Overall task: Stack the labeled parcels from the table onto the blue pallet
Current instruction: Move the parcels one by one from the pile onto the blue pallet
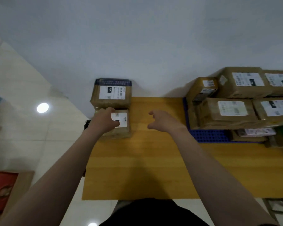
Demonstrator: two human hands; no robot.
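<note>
Yellow wooden table [153,168] pushed against a plain white wall [137,46]; pale tiled floor [31,128] runs off to the left. I see two labeled parcels at the table's far left corner. The back parcel [111,93] is the larger one, touching or nearly touching the wall, its white label facing up. The near parcel [123,128] is smaller and sits just in front of it, with its left side about flush with the table's left edge. The left hand [104,121] is on the near parcel: fingers bent over its far left corner, thumb lying across the label, palm covering the left part of the top. The right hand [162,121] hangs above bare tabletop, fingers spread and loosely curved, holding nothing; it is near the parcel's right side but apart from it, about midway between parcel and pallet. The blue pallet [209,135] lies on the right part of the table, loaded with stacked parcels [232,111] in at least two layers, labels up; its near left corner shows bare grid. Between the near parcel and the pallet's left edge the tabletop is open wood, as is the whole front strip toward me. A red box [0,190] stands on the floor at lower left, well apart from the table.
</note>
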